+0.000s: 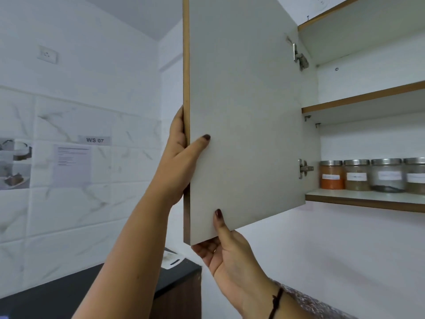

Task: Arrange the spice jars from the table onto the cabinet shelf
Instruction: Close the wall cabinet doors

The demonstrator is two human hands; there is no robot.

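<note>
The right hand (226, 252) pinches the open cabinet door (246, 100) at its bottom corner, fingers (203, 248) curled beneath and thumb on the inner face. The left hand (180, 157) grips the door's free edge higher up. Four spice jars (372, 174) stand in a row on the lower shelf (368, 199).

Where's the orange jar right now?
Head view, right side: the orange jar stands on the bottom shelf, leftmost jar there, just right of the lower hinge.
</note>
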